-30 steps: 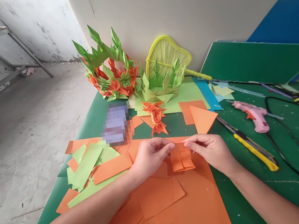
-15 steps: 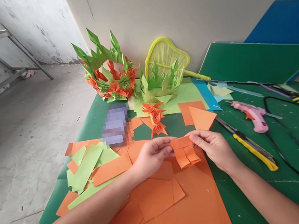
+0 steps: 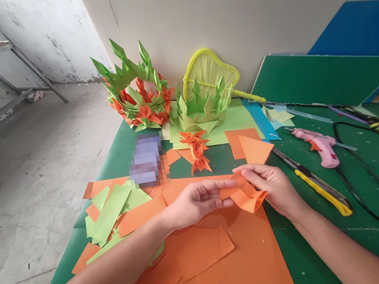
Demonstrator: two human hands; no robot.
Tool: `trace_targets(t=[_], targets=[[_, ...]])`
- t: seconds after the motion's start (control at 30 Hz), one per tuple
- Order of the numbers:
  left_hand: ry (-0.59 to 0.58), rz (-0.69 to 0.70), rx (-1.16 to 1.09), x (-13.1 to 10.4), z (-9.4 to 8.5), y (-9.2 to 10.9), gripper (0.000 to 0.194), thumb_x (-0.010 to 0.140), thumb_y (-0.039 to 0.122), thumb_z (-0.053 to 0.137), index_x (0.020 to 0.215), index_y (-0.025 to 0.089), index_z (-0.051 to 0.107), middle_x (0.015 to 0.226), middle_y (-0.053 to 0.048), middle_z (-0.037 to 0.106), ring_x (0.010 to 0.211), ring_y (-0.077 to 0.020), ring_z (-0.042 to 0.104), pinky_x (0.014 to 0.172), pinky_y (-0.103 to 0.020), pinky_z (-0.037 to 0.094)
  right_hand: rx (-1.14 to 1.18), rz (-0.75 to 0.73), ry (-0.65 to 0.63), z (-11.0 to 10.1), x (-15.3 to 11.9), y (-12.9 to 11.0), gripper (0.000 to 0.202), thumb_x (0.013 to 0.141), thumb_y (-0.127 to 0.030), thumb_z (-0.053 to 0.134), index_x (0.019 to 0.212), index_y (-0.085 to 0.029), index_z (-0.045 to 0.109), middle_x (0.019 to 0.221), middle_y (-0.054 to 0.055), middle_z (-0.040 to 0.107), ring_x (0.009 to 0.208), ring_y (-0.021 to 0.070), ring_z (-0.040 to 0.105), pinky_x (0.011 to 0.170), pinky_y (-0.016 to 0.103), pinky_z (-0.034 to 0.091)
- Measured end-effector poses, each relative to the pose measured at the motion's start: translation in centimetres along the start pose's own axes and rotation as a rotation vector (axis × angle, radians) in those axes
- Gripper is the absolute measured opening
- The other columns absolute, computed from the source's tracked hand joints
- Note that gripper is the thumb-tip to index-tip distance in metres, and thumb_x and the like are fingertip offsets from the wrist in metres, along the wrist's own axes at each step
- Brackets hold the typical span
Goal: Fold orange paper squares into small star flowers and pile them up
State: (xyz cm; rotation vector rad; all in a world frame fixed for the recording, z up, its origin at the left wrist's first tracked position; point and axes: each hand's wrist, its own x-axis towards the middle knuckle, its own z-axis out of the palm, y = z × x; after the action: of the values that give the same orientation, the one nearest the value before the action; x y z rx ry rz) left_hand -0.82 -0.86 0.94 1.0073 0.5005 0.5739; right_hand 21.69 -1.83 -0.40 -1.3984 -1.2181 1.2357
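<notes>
A small folded orange paper [image 3: 248,197] is pinched between the thumb and fingers of my right hand [image 3: 270,185]. My left hand [image 3: 200,201] is at the paper's left side, fingers stretched toward it and thumb apart below, the fingertips at its edge. Beneath both hands lies a large orange sheet [image 3: 255,267] with smaller orange pieces [image 3: 198,253] on it. Just beyond the hands stand small folded orange flowers [image 3: 197,151] in a column. Behind them are a green paper crown [image 3: 202,112] and a taller green and orange crown [image 3: 144,106].
Green and orange scraps [image 3: 110,212] lie left, near a blurred phone-like object [image 3: 146,159]. A yellow cutter [image 3: 323,192] and a pink glue gun [image 3: 320,146] with a black cord are on the right. A yellow fan-shaped object [image 3: 210,72] leans on the wall.
The folded paper has turned and tilted toward the right, with its lower folds opened out. My left hand's fingers have loosened and straightened, while my right hand keeps its pinch.
</notes>
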Motion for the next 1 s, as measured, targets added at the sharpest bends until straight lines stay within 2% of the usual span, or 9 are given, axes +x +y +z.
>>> trace_targets(t=[0.13,0.23,0.27,0.33,0.57,0.67,0.73,0.9,1.0], targets=[[-0.031,-0.042,-0.027,-0.1,0.0,0.4,0.047,0.079,0.028,0.073,0.124,0.026,0.063,0.106,-0.003,0.069,0.102,-0.0164,0.066,0.1,-0.033,0.048,-0.056,-0.044,0.006,-0.1,-0.1,-0.3,0.024,0.084,-0.044,0.065,0.093,-0.025,0.076,0.096,0.003,0.073,0.085,0.0174,0.065,0.071,0.025,0.053],[0.092,-0.058,0.07,0.2,0.1,0.4,0.029,0.081,0.037,0.07,0.102,0.018,0.071,0.096,-0.005,0.069,0.085,-0.0132,0.065,0.081,-0.025,0.051,-0.147,-0.119,-0.019,0.2,-0.5,-0.5,0.021,0.084,-0.041,0.065,0.094,-0.026,0.076,0.098,0.003,0.074,0.093,0.0186,0.065,0.081,0.027,0.052],[0.163,-0.025,0.088,0.3,0.2,0.3,0.024,0.08,0.036,0.071,0.092,0.016,0.07,0.09,-0.004,0.068,0.079,-0.0116,0.063,0.076,-0.024,0.05,-0.157,-0.132,-0.039,0.4,-0.6,-0.5,0.021,0.084,-0.04,0.065,0.096,-0.026,0.075,0.096,0.002,0.074,0.092,0.0183,0.066,0.081,0.028,0.052],[0.197,0.048,0.074,0.6,0.3,0.0,0.022,0.071,0.028,0.079,0.085,0.016,0.066,0.088,-0.002,0.066,0.082,-0.0118,0.062,0.077,-0.023,0.049,-0.156,-0.135,-0.083,0.8,-1.0,-0.4,0.024,0.084,-0.04,0.066,0.102,-0.027,0.073,0.09,0.002,0.074,0.08,0.016,0.066,0.073,0.026,0.053],[0.261,0.041,0.317,0.8,0.2,-0.6,0.02,0.078,0.03,0.071,0.09,0.015,0.073,0.093,-0.006,0.072,0.081,-0.0139,0.064,0.078,-0.026,0.051,-0.145,-0.125,-0.094,1.4,-1.0,-0.5,0.024,0.088,-0.037,0.062,0.107,-0.026,0.069,0.072,-0.002,0.068,0.062,0.012,0.06,0.067,0.026,0.054],[0.317,0.01,0.356,0.7,-0.1,-0.5,0.026,0.079,0.033,0.069,0.097,0.016,0.074,0.096,-0.007,0.073,0.081,-0.0159,0.066,0.073,-0.027,0.052,-0.128,-0.18,-0.003,0.9,-0.7,-0.6,0.024,0.088,-0.038,0.062,0.108,-0.024,0.065,0.073,-0.001,0.065,0.068,0.0132,0.061,0.073,0.027,0.052],[0.374,0.054,0.4,0.8,-0.2,-0.6,0.024,0.08,0.032,0.067,0.097,0.016,0.073,0.097,-0.008,0.073,0.083,-0.0169,0.066,0.074,-0.027,0.053,-0.096,-0.246,0.018,0.7,-0.7,-0.8,0.027,0.09,-0.04,0.059,0.112,-0.024,0.06,0.076,0.0,0.063,0.075,0.0145,0.06,0.077,0.027,0.051],[0.488,0.271,0.623,1.0,-0.4,-1.3,0.018,0.083,0.022,0.061,0.096,0.019,0.073,0.094,-0.007,0.069,0.086,-0.0163,0.063,0.073,-0.027,0.051,-0.083,-0.284,-0.216,1.3,-1.5,-1.1,0.034,0.088,-0.048,0.059,0.11,-0.026,0.045,0.103,0.006,0.058,0.085,0.017,0.057,0.075,0.029,0.051],[0.513,0.312,0.641,1.0,-0.2,-1.5,0.019,0.084,0.021,0.061,0.099,0.019,0.073,0.096,-0.007,0.066,0.087,-0.0169,0.062,0.072,-0.027,0.052,-0.224,-0.263,-0.258,2.1,-2.1,-1.0,0.037,0.083,-0.042,0.065,0.108,-0.028,0.042,0.109,0.005,0.052,0.096,0.0194,0.056,0.082,0.032,0.05]])
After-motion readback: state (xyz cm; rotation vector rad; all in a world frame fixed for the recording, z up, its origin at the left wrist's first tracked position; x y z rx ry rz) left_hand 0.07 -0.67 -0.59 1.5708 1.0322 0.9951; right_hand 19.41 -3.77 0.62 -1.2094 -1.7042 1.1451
